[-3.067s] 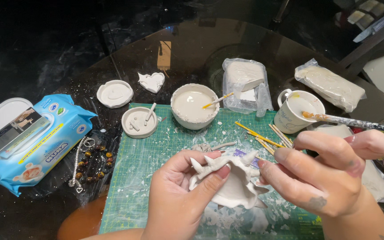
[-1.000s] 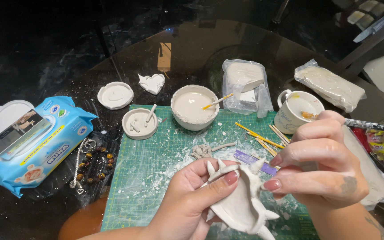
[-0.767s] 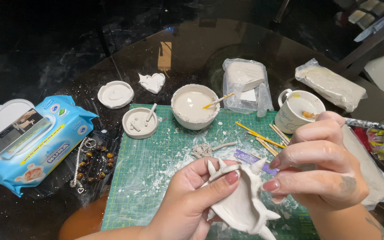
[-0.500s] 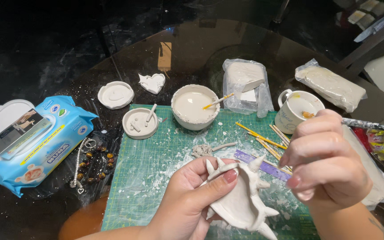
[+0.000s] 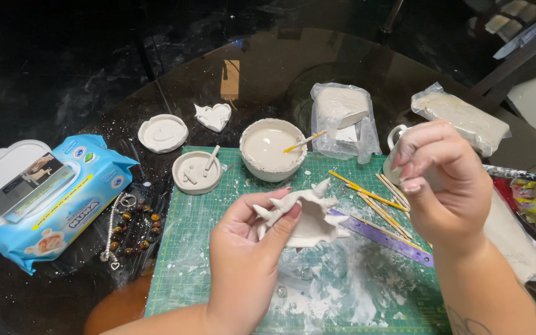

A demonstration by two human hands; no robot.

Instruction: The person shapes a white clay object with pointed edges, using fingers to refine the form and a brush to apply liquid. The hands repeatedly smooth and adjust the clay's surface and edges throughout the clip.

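Green mat (image 5: 218, 248): left hand (image 5: 249, 248) cradles clay shell (image 5: 308, 217); right hand (image 5: 442, 186) raised, fingers pinched.

A home craft corner, by the look of it: a round glass table (image 5: 156, 93) carries a green cutting mat (image 5: 218, 248) dusted white, a bowl of white slip (image 5: 273, 149), bagged blocks of clay (image 5: 341, 115), wooden sticks (image 5: 379, 198), a pack of wet wipes (image 5: 51, 198) and a bead bracelet (image 5: 133, 226).

On the desk (image 5: 125, 74): a blue wipes pack (image 5: 51, 201) at nine o'clock, a slip-filled bowl (image 5: 273, 149) at twelve, bagged clay (image 5: 341, 118) at one, a purple ruler (image 5: 386, 239) at three.
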